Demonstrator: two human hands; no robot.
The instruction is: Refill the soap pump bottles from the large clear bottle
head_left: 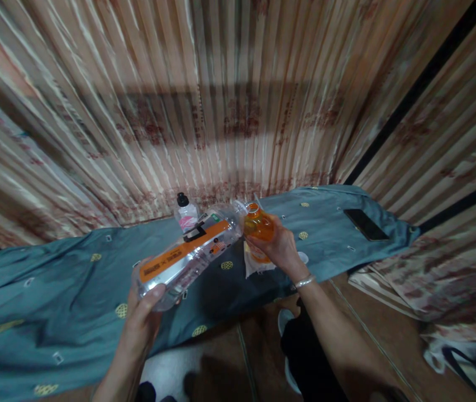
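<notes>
My left hand (pixel 146 307) is closed around the base of a large clear plastic bottle (pixel 191 254) with an orange label. The bottle lies tilted across the view, its neck pointing up and right. My right hand (pixel 280 245) grips a small orange bottle (pixel 261 226) whose mouth is uncapped. The clear bottle's neck meets the orange bottle near its mouth; whether they touch, I cannot tell. Below my right hand, a white and orange packet (pixel 257 262) rests on the cloth, partly hidden. A round white piece (pixel 303 257) shows beside my wrist.
A small clear bottle with a black cap (pixel 185 212) stands behind the large one. The patterned blue-green cloth (pixel 74 296) covers a long low surface. At its right end lies a dark phone (pixel 366 224). Pleated curtains (pixel 238 111) hang behind, with a dark pole (pixel 409 106) at right.
</notes>
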